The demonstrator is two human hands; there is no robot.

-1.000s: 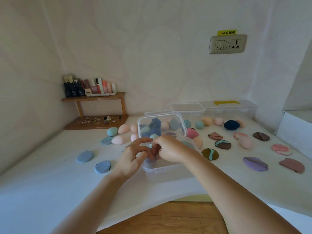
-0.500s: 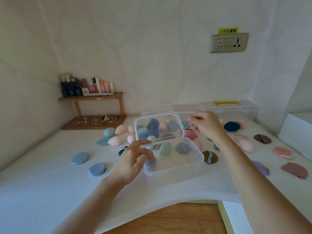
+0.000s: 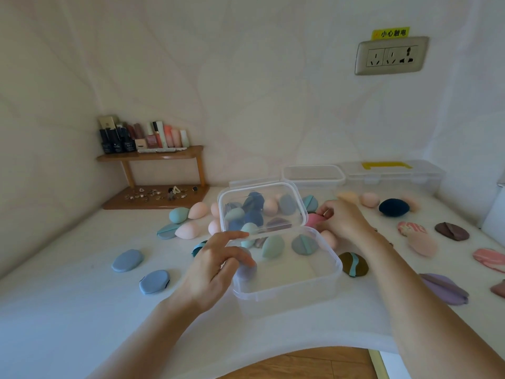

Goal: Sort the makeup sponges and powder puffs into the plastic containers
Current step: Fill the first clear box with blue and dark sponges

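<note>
A clear plastic container stands mid-table with its lid tipped up behind it. A green sponge and a grey-blue puff lie inside. My left hand reaches over the left rim, its fingers curled on a lavender sponge in the near corner. My right hand is behind the container's right side, with its fingertips pinched on a pink puff that lies on the table.
Two more clear containers stand against the back wall. Blue puffs lie on the left, and brown-teal, purple and navy ones on the right. A wooden shelf fills the left corner.
My right hand left the container and reached back right, then came down onto the pink puff. My left hand stayed at the container's left rim.
</note>
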